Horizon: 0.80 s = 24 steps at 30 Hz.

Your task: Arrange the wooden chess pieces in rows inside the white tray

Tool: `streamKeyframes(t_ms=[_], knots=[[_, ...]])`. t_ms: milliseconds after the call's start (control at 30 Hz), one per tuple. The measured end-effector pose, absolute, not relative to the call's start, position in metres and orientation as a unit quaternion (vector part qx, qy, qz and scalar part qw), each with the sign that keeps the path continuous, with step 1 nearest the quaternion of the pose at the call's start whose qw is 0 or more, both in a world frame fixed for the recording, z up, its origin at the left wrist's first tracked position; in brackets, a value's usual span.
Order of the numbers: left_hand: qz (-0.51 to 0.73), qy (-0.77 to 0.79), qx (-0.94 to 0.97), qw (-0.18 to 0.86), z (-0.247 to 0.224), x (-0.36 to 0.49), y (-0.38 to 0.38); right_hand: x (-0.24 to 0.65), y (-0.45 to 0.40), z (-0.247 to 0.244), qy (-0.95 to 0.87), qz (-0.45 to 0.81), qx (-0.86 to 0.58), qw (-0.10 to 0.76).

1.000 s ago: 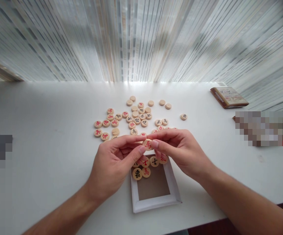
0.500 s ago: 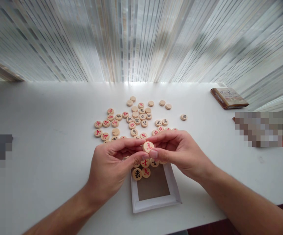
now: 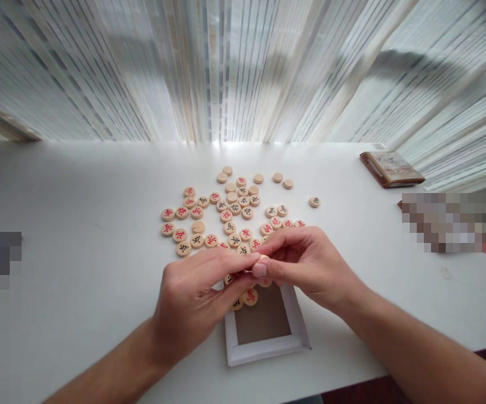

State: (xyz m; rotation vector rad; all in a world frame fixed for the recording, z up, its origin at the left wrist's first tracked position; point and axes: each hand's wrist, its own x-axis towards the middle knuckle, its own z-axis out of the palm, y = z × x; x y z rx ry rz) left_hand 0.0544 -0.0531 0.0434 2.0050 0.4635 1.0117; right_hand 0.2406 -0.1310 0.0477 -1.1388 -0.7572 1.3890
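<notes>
My left hand (image 3: 204,292) and my right hand (image 3: 305,261) meet above a shallow white box (image 3: 268,352). Pinched between their fingertips is a round wooden Chinese chess piece (image 3: 263,258), mostly covered by the fingers. Under my hands, several pieces lie in the far part of the box; a piece with a red character (image 3: 250,296) shows there, beside a partly hidden black-marked one (image 3: 237,303). Beyond the hands, many loose pieces (image 3: 234,208) with red or black characters, some blank side up, are scattered over the table.
The white table (image 3: 78,224) reaches back to a striped curtain (image 3: 226,67). A brown box with a picture on it (image 3: 394,168) lies at the far right, with a blurred-out item (image 3: 444,221) nearer. One piece (image 3: 314,202) lies apart from the others. The table's front edge runs along the lower right.
The held piece has been tilted, so its red character no longer shows. My left fingers have moved further over it, and the hands now cover more of the pieces in the box.
</notes>
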Motion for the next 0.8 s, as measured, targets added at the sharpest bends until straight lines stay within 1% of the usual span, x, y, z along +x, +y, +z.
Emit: streamKeyframes(t_ms=[200, 600, 800], knots=[[0.392, 0.205, 0.786, 0.432, 0.041, 0.055, -0.051, 0.243, -0.13, 0.052, -0.354, 0.564, -0.49, 0.562], [0.383, 0.243, 0.739, 0.498, 0.031, 0.049, -0.049, 0.245, -0.131, 0.051, -0.366, 0.588, -0.444, 0.568], [0.403, 0.228, 0.742, 0.485, 0.03, 0.05, -0.048, 0.244, -0.131, 0.047, -0.322, 0.613, -0.45, 0.564]])
